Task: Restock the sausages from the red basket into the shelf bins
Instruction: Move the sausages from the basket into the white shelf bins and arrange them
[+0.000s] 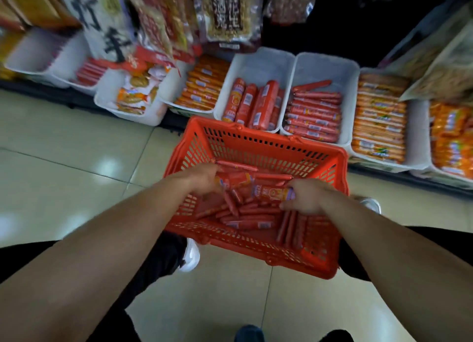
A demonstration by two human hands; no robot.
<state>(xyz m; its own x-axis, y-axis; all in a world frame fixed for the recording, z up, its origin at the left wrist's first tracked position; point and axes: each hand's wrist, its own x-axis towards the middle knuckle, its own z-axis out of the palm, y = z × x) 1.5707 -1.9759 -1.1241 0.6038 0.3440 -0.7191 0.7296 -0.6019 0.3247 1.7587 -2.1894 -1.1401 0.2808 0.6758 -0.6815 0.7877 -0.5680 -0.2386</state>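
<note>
The red basket (258,141) stands on the floor in front of the shelf, with several thin red sausages (245,211) loose on its bottom. My left hand (202,177) reaches in and grips a thick red sausage (235,180). My right hand (307,198) holds a second thick sausage with an orange and purple label (271,193). Just beyond the basket stand white shelf bins: one with thick red sausages (253,103) and one with thin red sausages (314,116).
More white bins line the low shelf: orange sausages (202,90) to the left, orange packs (378,121) to the right, a snack bin (133,98) further left. Bagged goods (230,16) hang above. Beige floor tiles (76,149) lie to the left. My shoes flank the basket.
</note>
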